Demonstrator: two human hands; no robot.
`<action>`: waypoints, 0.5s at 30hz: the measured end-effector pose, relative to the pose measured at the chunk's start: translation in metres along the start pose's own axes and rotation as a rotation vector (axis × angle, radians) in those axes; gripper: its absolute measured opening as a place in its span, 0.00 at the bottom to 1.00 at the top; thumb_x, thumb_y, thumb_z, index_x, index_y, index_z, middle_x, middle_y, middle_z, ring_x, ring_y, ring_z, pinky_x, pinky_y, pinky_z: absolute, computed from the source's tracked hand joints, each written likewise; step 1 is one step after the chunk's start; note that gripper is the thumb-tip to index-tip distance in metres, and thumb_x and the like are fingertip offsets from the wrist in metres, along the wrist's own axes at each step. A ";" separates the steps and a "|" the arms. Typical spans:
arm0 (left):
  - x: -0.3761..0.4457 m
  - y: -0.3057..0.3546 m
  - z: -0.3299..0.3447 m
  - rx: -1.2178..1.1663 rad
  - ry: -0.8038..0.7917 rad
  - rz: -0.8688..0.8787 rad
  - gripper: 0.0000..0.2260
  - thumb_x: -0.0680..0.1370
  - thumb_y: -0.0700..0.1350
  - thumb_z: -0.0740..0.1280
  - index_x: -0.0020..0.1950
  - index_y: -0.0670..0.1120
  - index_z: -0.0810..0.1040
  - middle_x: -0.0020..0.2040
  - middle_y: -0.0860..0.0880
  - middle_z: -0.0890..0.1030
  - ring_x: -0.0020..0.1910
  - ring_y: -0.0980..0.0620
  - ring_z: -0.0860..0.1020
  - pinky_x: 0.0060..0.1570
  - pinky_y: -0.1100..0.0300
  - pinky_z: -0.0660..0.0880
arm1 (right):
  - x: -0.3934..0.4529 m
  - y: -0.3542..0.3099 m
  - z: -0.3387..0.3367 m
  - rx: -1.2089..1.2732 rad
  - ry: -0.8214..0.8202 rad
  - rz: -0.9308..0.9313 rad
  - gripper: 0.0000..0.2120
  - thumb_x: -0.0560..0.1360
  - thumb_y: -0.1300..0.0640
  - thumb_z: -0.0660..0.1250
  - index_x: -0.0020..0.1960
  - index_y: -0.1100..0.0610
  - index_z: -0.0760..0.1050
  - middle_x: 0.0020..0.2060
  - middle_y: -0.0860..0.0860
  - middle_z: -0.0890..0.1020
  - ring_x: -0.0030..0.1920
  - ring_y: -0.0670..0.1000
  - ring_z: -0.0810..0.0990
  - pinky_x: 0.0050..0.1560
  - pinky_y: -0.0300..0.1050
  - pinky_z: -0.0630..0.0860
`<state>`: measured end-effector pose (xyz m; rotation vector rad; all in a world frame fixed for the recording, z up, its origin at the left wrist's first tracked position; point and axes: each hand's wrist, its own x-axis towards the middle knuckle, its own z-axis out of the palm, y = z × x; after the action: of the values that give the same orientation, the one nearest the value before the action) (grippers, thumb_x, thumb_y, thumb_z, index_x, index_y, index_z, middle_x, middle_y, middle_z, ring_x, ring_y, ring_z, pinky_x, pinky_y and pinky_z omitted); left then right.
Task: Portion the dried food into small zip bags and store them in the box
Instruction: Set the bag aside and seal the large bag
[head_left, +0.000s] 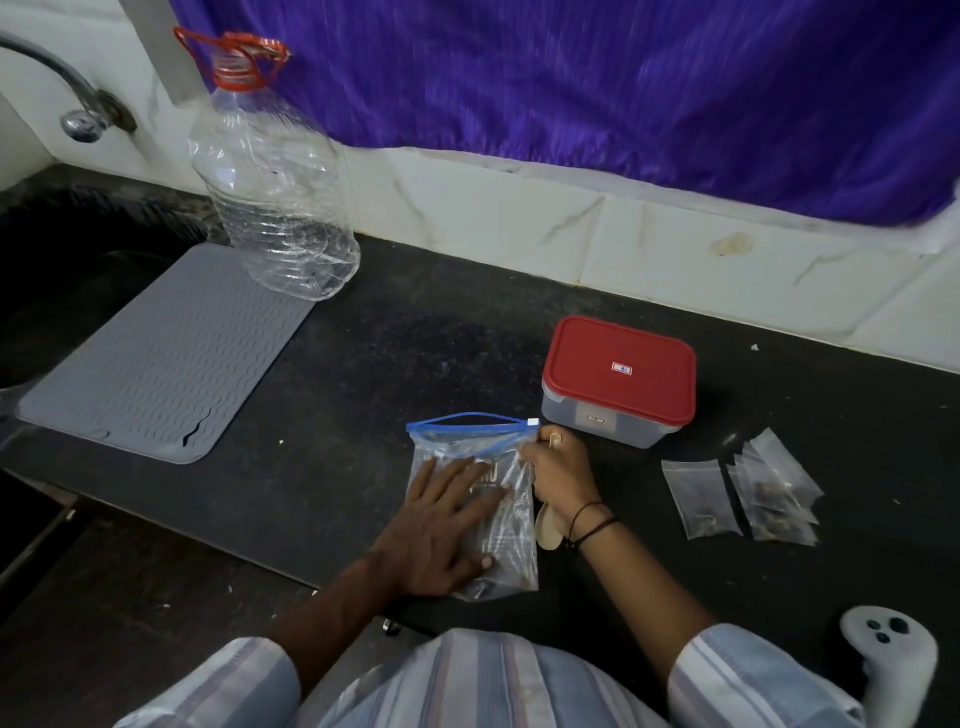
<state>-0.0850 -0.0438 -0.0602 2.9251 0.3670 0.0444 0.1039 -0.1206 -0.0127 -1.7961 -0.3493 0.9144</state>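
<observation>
Zip bag (480, 499) lies under left hand (441, 535) (flat), right hand (558, 475) pinching.

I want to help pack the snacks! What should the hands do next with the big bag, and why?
Probably slide the big zip bag's blue zipper shut. The left hand presses the bag flat, the right hand grips its top corner with a spoon, and small filled bags already lie beside the box.

Nothing here reads clearly. The clear plastic box with the red lid (619, 382) carries a small red-and-white sticker on its lid and another on its front wall, both too small to decipher. The large clear zip bag with the blue seal (475, 499) bears pale print, perhaps letters, blurred under the left hand (441, 525).
</observation>
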 end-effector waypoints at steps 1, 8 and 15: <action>-0.001 0.000 0.000 -0.012 0.015 -0.002 0.37 0.77 0.70 0.57 0.82 0.58 0.49 0.81 0.45 0.57 0.81 0.43 0.52 0.76 0.36 0.50 | -0.001 -0.001 0.001 0.047 -0.003 -0.007 0.01 0.72 0.60 0.68 0.41 0.56 0.77 0.32 0.52 0.80 0.34 0.51 0.77 0.37 0.48 0.75; -0.002 -0.002 0.003 -0.018 0.047 0.018 0.39 0.76 0.72 0.58 0.82 0.56 0.53 0.82 0.46 0.54 0.81 0.44 0.50 0.77 0.38 0.50 | -0.004 -0.009 0.003 0.083 0.139 -0.195 0.07 0.75 0.66 0.67 0.43 0.55 0.74 0.38 0.52 0.79 0.39 0.48 0.77 0.44 0.45 0.76; -0.004 -0.004 0.003 -0.092 0.092 0.013 0.41 0.74 0.74 0.60 0.81 0.55 0.56 0.81 0.47 0.58 0.80 0.46 0.54 0.78 0.42 0.52 | -0.001 -0.013 -0.002 0.114 0.145 -0.239 0.05 0.79 0.61 0.66 0.53 0.57 0.77 0.45 0.51 0.82 0.44 0.46 0.79 0.48 0.39 0.76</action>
<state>-0.0893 -0.0415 -0.0641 2.8406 0.3497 0.1927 0.1063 -0.1172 -0.0005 -1.6637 -0.4012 0.6208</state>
